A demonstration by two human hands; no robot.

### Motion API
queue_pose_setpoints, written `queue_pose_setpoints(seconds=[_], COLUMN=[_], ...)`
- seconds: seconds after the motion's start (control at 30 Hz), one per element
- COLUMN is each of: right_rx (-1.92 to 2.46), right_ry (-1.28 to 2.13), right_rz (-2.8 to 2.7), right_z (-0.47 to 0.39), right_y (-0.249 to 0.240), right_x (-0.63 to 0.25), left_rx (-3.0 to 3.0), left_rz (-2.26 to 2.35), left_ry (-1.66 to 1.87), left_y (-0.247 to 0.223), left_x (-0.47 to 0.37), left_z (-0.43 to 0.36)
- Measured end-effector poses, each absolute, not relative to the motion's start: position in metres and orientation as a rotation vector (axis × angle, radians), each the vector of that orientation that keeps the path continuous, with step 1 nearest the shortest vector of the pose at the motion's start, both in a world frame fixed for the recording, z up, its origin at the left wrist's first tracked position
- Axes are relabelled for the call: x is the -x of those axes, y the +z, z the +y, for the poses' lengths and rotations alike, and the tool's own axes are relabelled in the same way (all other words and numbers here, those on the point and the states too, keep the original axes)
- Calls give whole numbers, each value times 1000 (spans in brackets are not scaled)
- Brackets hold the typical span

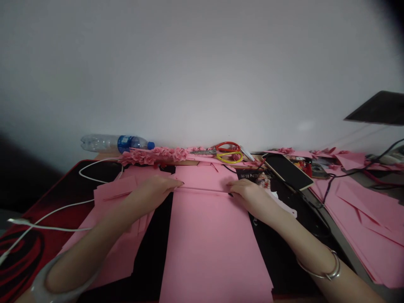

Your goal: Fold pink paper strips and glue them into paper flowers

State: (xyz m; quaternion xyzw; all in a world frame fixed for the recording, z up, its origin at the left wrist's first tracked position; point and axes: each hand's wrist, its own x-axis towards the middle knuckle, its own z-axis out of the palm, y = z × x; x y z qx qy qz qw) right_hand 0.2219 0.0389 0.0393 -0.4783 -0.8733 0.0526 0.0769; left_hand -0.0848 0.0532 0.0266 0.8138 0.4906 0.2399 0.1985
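A long pink paper sheet (214, 244) lies lengthwise in the middle of the table, with a narrow raised fold running across it near its far end. My left hand (160, 187) pinches the left end of that fold between thumb and fingers. At the fold's right end, my right hand (244, 191) is closed on the paper in the same way. Beyond the hands, a flat pink part (205, 174) reaches toward the wall.
Pink papers (120, 252) and a white cable (63, 229) lie left; more pink sheets (369, 227) lie right. Along the wall are a plastic bottle (109, 143), paper flowers (151, 155) and scissors (227, 152). A phone (288, 171) rests right of the hands.
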Motion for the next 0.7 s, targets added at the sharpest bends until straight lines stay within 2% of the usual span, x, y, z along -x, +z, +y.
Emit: queue_pose_setpoints(seconds=[0.1, 0.3, 0.7], right_rx=[1443, 1338, 1440], right_ry=[320, 572, 634], right_rz=[-2563, -2397, -2155], right_z=[43, 48, 36], right_y=[40, 44, 33], right_x=[-226, -237, -240], left_rx=[-2370, -2374, -2235], left_rz=[1312, 1250, 1232], left_ry=[517, 485, 690], left_y=[31, 21, 8], left_x=[84, 85, 82], left_z=[54, 55, 54])
